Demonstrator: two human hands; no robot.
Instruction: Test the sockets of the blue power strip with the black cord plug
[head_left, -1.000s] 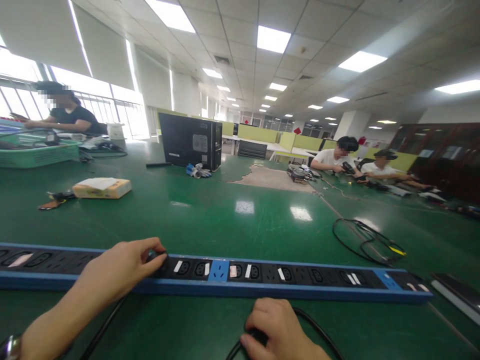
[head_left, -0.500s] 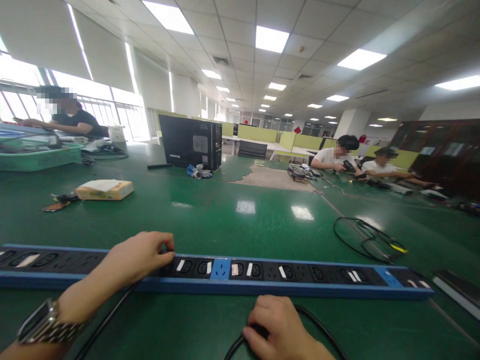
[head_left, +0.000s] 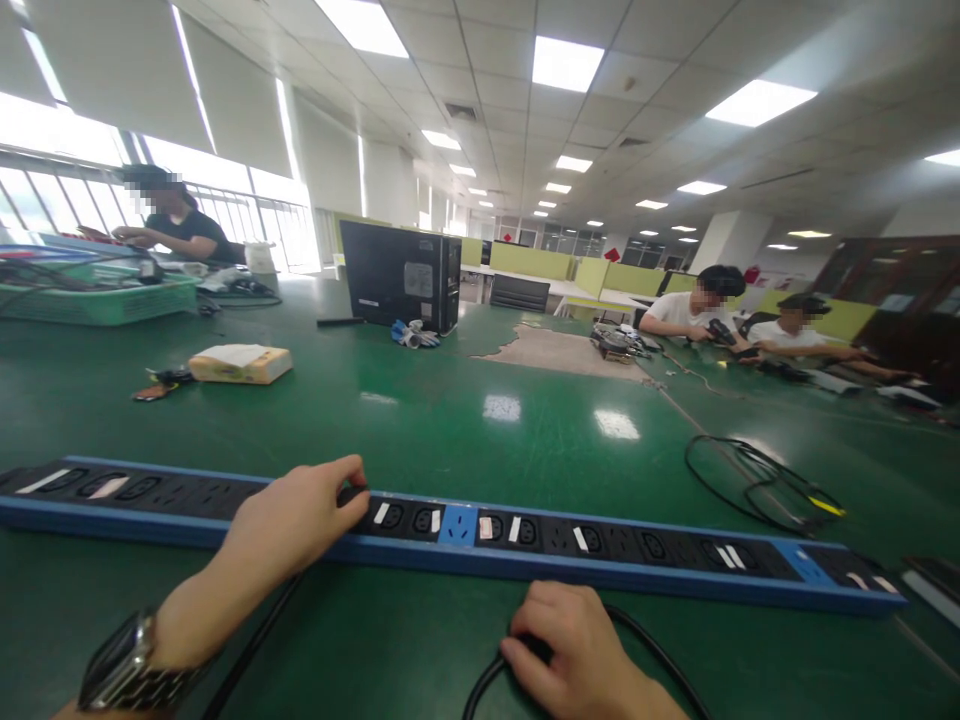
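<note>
A long blue-framed power strip with black sockets and white labels lies across the green table. My left hand, with a watch on its wrist, is closed on a black plug at the strip's sockets. How deep the plug sits is hidden by the fingers. A black cable runs down toward me from beneath that wrist. Nearer to me, in front of the strip, my right hand is closed around another black cable; its end is hidden in the palm.
A coiled black cable lies behind the strip's right part. Farther back are a tissue pack, a green basket, a black computer case and gloves. Several people sit at the table's far sides.
The view has swung slightly left, so the table and its objects appear farther right. Both hands keep their grips, and the power strip looks more slanted in the picture.
</note>
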